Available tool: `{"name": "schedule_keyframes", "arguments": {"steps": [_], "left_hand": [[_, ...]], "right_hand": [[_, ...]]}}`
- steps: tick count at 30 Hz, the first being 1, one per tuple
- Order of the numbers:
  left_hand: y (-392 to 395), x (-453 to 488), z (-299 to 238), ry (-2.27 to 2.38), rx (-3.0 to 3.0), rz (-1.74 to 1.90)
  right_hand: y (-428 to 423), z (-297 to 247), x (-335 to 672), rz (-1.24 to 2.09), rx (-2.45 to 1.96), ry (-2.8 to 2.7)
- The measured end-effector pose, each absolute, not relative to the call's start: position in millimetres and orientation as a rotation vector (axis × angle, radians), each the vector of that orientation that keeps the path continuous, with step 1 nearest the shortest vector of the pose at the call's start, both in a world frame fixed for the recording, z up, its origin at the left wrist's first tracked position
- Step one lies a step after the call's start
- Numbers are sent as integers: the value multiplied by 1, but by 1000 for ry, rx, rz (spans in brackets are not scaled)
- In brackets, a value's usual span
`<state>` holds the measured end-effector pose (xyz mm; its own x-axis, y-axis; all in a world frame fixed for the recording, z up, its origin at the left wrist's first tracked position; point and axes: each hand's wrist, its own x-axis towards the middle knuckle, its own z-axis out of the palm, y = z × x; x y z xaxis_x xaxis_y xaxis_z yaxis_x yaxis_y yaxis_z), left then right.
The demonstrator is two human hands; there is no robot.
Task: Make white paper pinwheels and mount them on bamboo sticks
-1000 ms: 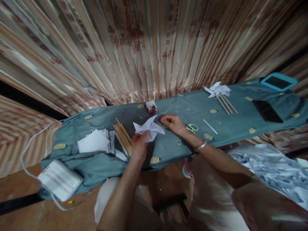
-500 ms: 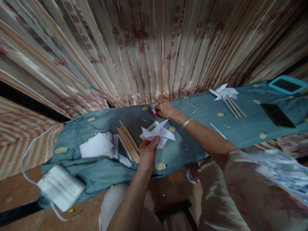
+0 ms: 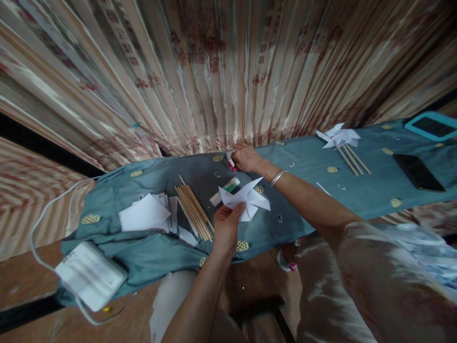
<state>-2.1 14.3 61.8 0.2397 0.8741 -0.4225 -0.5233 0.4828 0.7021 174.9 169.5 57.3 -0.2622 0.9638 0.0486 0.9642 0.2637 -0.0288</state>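
My left hand (image 3: 228,226) pinches a white paper pinwheel (image 3: 246,197) between thumb and fingers, just above the cloth. Close behind it lies a green and white glue stick (image 3: 224,191). At the far edge of the table, my right hand (image 3: 247,158) is at a small red and white box (image 3: 231,161), fingers curled down; the fingertips are hidden, so what they grip does not show. Left of the pinwheel is a bundle of thin wooden sticks (image 3: 194,212). A stack of white paper pieces (image 3: 146,214) rests beside the sticks.
Pinwheels on sticks (image 3: 341,138) lie at the right. Beyond them are a black phone (image 3: 417,172) and a blue-framed device (image 3: 432,126). A white box with a cable (image 3: 91,276) sits at the left front corner. A striped curtain (image 3: 214,85) hangs along the back edge.
My left hand has shifted slightly right with the pinwheel, uncovering more of the glue stick. My right hand stays at the small box, its fingers a little differently bent. The view has moved slightly.
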Motion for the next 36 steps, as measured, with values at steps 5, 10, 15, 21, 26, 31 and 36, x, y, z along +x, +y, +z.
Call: {"name": "schedule_keyframes", "arguments": {"steps": [5,10,15,21,26,31,36], "left_hand": [[14,-1,61,904,460,1006],[16,-2,60,901,472,1005],[17,-1,58,904,467,1008],[18,-2,57,929,487,1035],[25,-6,59,927,506,1068],[32,-11,62,903,499,1148],[33,-10,59,926,512,1172]], "right_hand": [[171,57,170,21,-1851,-2426],[165,55,167,50,-1825,-2376],[158,51,174,114,-1797,-2228],[161,35,192,323,-1779,-1834],[133,24,204,550,-1644,-1414],[61,22,209,742,-1599,-1528],[14,23,199,677,-1715,-1970]]}}
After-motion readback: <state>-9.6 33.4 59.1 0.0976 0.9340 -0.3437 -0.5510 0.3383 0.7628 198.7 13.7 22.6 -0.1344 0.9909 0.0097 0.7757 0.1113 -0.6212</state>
